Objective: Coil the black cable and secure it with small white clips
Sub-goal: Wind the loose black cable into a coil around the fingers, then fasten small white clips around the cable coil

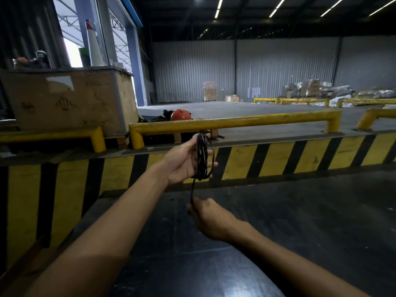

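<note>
My left hand (184, 161) is raised at the centre of the view, palm up, with several loops of the black cable (202, 157) wound around its fingers. One strand of the cable runs straight down from the coil to my right hand (209, 217), which pinches it just below. That hand is blurred. I see no white clips.
A dark floor plate (278, 221) lies below my hands. Behind them runs a yellow-and-black striped ledge (267, 159) with yellow guard rails (235, 121) on top. A wooden crate (70, 99) stands at the left, a red helmet (181, 115) beside it.
</note>
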`<state>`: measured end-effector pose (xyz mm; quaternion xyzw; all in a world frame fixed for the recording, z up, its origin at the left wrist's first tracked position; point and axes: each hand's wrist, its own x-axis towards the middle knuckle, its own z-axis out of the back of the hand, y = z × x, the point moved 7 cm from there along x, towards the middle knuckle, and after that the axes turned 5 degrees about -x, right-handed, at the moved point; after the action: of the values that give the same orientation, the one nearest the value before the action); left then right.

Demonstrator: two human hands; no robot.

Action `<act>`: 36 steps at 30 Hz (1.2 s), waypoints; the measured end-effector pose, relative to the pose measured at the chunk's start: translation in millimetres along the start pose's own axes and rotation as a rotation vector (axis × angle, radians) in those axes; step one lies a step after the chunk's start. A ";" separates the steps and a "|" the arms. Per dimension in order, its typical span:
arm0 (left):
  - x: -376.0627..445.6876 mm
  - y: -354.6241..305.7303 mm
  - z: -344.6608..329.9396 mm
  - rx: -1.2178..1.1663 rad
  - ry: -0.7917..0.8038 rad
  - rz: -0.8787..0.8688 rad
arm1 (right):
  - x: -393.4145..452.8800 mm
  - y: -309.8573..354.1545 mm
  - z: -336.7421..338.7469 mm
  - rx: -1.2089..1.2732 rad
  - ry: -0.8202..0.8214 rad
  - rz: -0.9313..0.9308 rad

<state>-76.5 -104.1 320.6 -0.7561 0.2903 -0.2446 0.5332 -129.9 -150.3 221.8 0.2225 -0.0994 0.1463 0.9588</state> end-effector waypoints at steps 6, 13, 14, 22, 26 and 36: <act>-14.9 18.1 37.2 0.324 -0.023 0.174 | -12.2 17.7 79.3 -0.140 0.039 0.163; -37.0 68.3 6.6 0.406 0.102 0.273 | -32.8 1.4 102.6 -0.002 -0.290 0.179; -38.1 78.2 3.7 0.383 0.095 0.276 | -37.0 -6.0 95.4 0.102 -0.294 0.145; -32.3 148.8 14.3 0.508 -0.119 0.263 | -75.2 -62.5 8.2 0.642 -0.347 -0.210; -26.6 178.2 25.8 0.740 -0.331 0.069 | -92.9 -88.8 -33.6 0.808 -0.418 -0.393; -37.6 271.8 31.3 1.039 -0.466 0.110 | -144.5 -177.9 -136.5 0.880 -0.231 -0.678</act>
<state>-130.5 -128.5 50.9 -0.4123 0.0456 -0.1541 0.8967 -190.5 -274.9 -6.1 0.6351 -0.0563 -0.1674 0.7520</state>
